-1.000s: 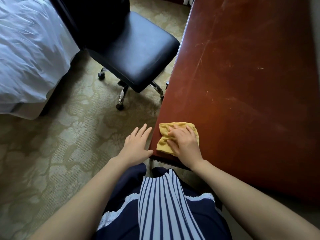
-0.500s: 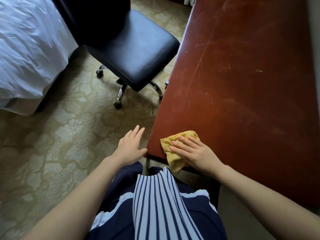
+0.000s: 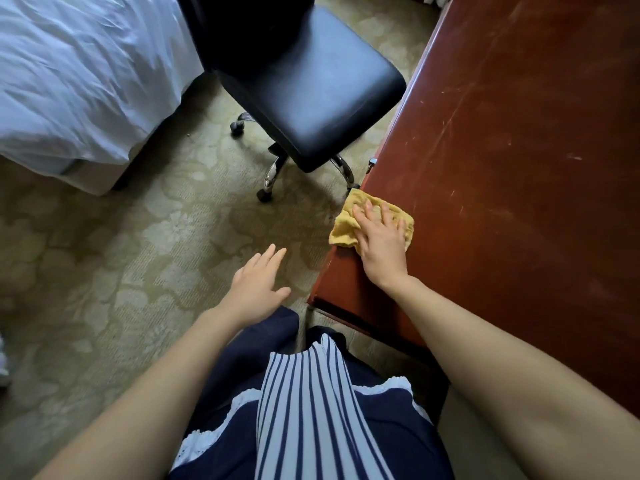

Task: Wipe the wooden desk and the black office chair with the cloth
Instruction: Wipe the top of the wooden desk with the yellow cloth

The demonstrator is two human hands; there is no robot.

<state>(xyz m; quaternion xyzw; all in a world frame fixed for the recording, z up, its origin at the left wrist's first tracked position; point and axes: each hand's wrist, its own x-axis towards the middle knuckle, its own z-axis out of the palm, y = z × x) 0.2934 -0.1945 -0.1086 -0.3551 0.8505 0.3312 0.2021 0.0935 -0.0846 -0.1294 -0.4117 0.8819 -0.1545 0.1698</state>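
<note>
Fingers [image 3: 372, 211] of the right hand [image 3: 381, 240] lie straight and spread, pressing flat on one yellow cloth [image 3: 341, 230]. We see the cloth at the left edge of the wooden desk [image 3: 519, 168], its near-left corner hanging just over that edge. The left hand [image 3: 258, 289] hovers over the carpet [image 3: 104, 271] with fingers extended and relaxed, holding nothing and touching nothing we can make out. We count two hands, one cloth, one desk and one black office chair [image 3: 304, 95]. The chair stands far and left of the cloth, its seat corner near the desk edge; we count three casters in view on its chrome base [image 3: 273, 171]. One bed with white bedding [image 3: 79, 74] fills the far left. Pale scratches mark the desktop.
</note>
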